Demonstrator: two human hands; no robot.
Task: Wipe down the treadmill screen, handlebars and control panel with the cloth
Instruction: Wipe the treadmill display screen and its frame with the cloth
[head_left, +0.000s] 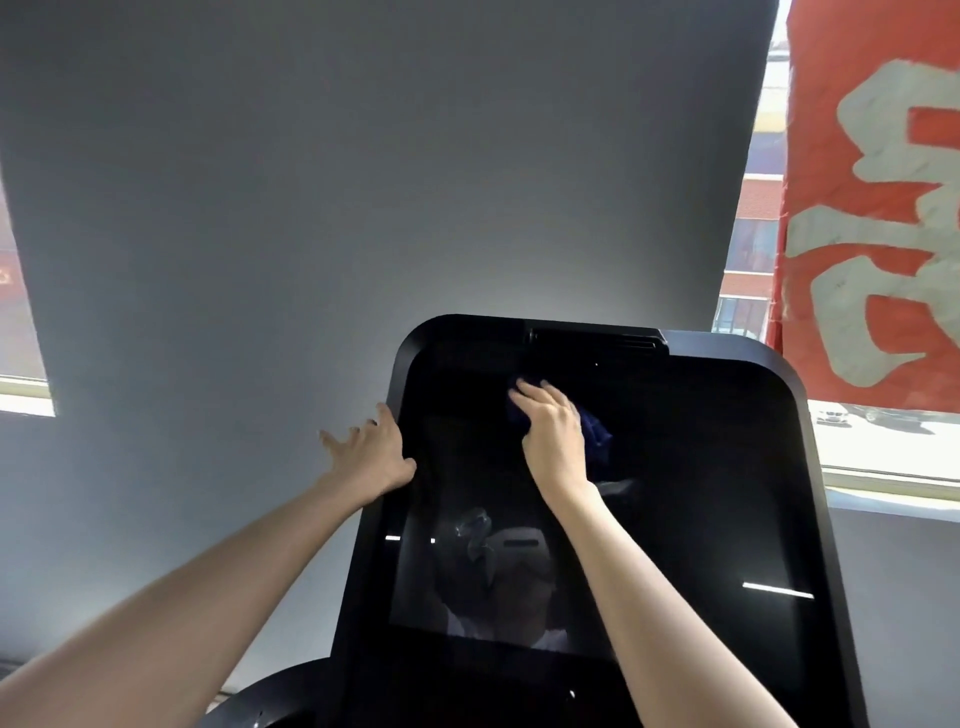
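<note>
A grey wall (363, 182) filled the view. Right of it hung a red banner (872, 208), a window (748, 234) between them.

Blue cloth (596, 430) on dark screen (675, 493)

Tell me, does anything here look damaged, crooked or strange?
Nothing stands out. The screen is dark and uncracked; the right hand presses the blue cloth on its upper part, the left hand rests on its edge.

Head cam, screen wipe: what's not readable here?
Cloth: mostly hidden under the right hand, head view.
Smudges on the screen: lost in dark glass and reflections.
Parts below the screen: cut off by the bottom edge.
Left hand: contact behind the screen's edge unclear.
</note>
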